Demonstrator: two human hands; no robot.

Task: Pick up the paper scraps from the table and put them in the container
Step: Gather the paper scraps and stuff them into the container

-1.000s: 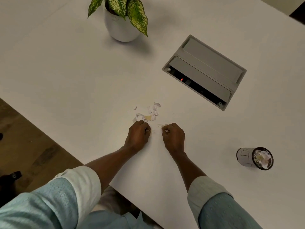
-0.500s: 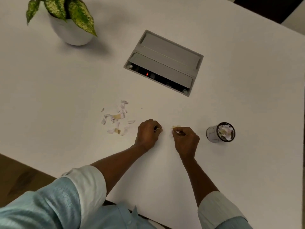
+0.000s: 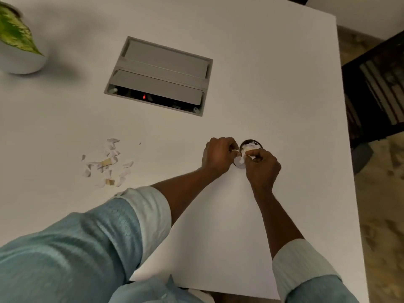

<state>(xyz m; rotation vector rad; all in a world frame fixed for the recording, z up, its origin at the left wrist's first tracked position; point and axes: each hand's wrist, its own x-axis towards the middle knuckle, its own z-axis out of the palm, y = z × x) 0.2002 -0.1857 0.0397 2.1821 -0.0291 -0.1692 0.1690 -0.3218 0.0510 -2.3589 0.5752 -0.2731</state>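
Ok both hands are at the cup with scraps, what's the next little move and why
Probably let go: both the left hand and right hand pinch scraps right at the container mouth. Then return to the paper scraps on the table.

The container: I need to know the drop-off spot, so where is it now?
In the head view the container stands right of centre on the table, partly hidden behind both hands, below the grey hatch.

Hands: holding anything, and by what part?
Both hands, left and right, pinch small paper scraps at the fingertips over the container.
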